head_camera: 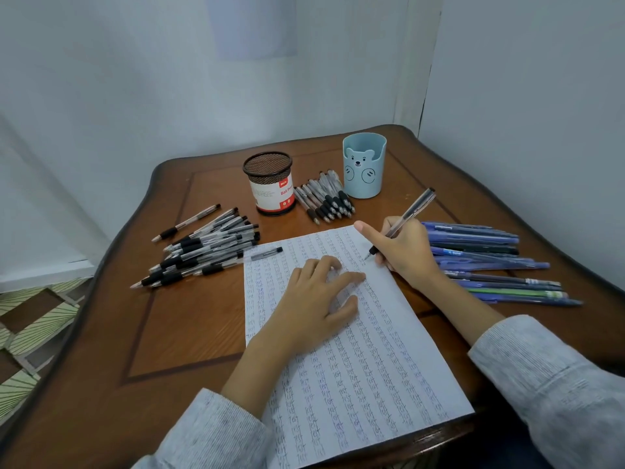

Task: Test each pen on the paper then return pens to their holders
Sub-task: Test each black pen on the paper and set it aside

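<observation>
A lined sheet of paper (368, 377) covered in rows of the written word "test" lies on the wooden table. My left hand (314, 299) rests flat on it with fingers spread. My right hand (406, 252) grips a clear black-tipped pen (411, 211), its tip touching the paper near the top right corner. A pen cap (267, 253) lies at the sheet's top left edge. A black mesh holder (270, 184) and a light blue bear holder (363, 165) stand at the back.
A heap of black-grip pens (203, 252) lies left of the paper. Another bunch of black pens (326, 198) sits between the two holders. Several blue pens (487, 262) lie on the right. Walls close off the back and right; the table edge (111, 258) drops to tiled floor at left.
</observation>
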